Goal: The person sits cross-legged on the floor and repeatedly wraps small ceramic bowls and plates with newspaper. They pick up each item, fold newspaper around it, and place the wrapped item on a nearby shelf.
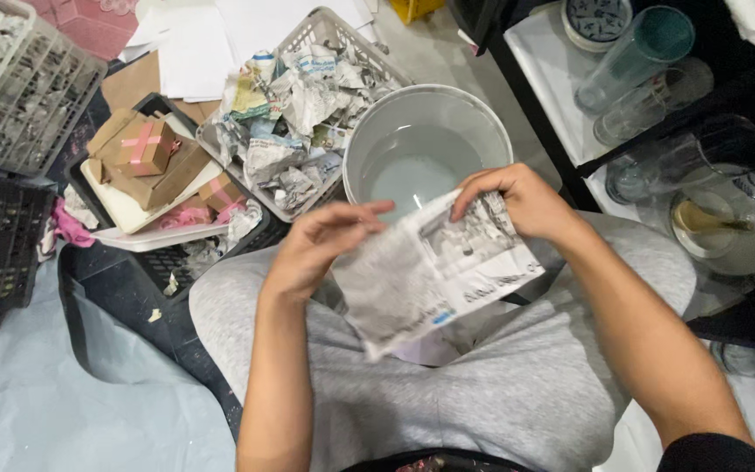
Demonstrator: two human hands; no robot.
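Observation:
I hold a crumpled sheet of newspaper (434,275) above my lap, over grey trousers. My left hand (316,245) grips its left edge with fingers curled. At the sheet's top right corner, my right hand (522,203) pinches the paper between thumb and fingers. Just beyond the sheet stands a grey bucket (482,122) with pale water in it.
A white basket (321,31) of crumpled newspaper sits left of the bucket. A tray (124,205) with small brown boxes tied with pink tape lies further left, beside black and white crates (10,236). Glasses (635,57) and a bowl (736,249) stand on a dark shelf at right.

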